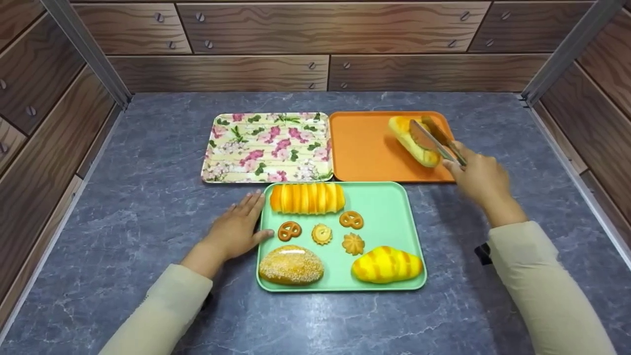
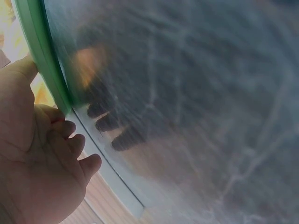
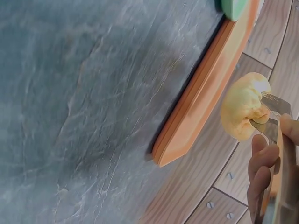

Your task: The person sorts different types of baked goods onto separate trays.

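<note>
Far left: left hand (image 1: 236,227) lying beside the green tray, fingers extended and slightly spread, pinching nothing; thumb reaching the rim, apparently touching it.

Behind, left: floral tray (image 1: 268,148) sitting edge to edge with the orange one, no bread showing on it.

Centre front: green tray (image 1: 384,212) carrying seven pieces, none being handled. Reading across: dark pretzel (image 1: 289,230), crumb-topped bun (image 1: 291,266), ridged loaf (image 1: 307,198) at the back edge, round cookie (image 1: 322,233), lighter pretzel (image 1: 351,220), flower-shaped cookie (image 1: 353,244), striped roll (image 1: 387,265) in the near right corner.

Behind, right: orange tray (image 1: 362,148), long bread roll (image 1: 408,140) hanging above its right half. Tongs (image 1: 438,144) are pinching the roll around its middle; the right wrist view is showing it raised.

Far right: right hand (image 1: 480,175) gripping the tongs, fingers and thumb curling round the handles.

Progress, my judgement: pick-up done, roll securely caught; setting-down not done, since the tongs are bearing it. No other bread showing on the orange tray. Seven pieces remaining on the green tray; cannot tell whether any are awaiting handling.
</note>
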The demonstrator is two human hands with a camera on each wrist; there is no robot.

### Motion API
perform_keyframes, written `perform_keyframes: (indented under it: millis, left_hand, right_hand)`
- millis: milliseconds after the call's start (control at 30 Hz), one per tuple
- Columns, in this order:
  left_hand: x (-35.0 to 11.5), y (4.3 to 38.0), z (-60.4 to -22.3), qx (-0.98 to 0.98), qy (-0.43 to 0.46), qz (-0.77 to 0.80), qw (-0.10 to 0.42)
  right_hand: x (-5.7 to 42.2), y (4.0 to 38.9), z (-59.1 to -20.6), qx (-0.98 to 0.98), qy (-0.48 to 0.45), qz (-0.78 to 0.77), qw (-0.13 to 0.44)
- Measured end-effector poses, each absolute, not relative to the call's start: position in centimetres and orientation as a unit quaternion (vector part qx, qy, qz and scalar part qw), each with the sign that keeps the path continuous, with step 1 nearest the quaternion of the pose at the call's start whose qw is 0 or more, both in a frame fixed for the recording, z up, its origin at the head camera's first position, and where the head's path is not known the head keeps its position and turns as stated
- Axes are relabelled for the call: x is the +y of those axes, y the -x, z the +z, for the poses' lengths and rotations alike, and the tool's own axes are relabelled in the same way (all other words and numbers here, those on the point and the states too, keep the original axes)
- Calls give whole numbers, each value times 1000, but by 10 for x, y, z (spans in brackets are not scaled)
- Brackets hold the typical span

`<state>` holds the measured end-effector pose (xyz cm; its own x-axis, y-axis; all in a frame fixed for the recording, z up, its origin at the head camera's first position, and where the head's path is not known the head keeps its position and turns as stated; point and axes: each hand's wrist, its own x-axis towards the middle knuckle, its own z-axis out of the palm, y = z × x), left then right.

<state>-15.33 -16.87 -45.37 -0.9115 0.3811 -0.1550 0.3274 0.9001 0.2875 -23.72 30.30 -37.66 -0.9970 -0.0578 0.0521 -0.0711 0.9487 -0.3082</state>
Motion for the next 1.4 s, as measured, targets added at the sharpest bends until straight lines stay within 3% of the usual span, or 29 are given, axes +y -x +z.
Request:
perform_keyframes:
  millis: [800,1400]
  left_hand:
    - [-169,152,-453,970,-187,125,95]
    - [-170,153,-453,969,-183,130,107]
  right_hand:
    - [315,288,-385,-989,23,144,20]
    - [324,301,-392,-993,35,109,-33]
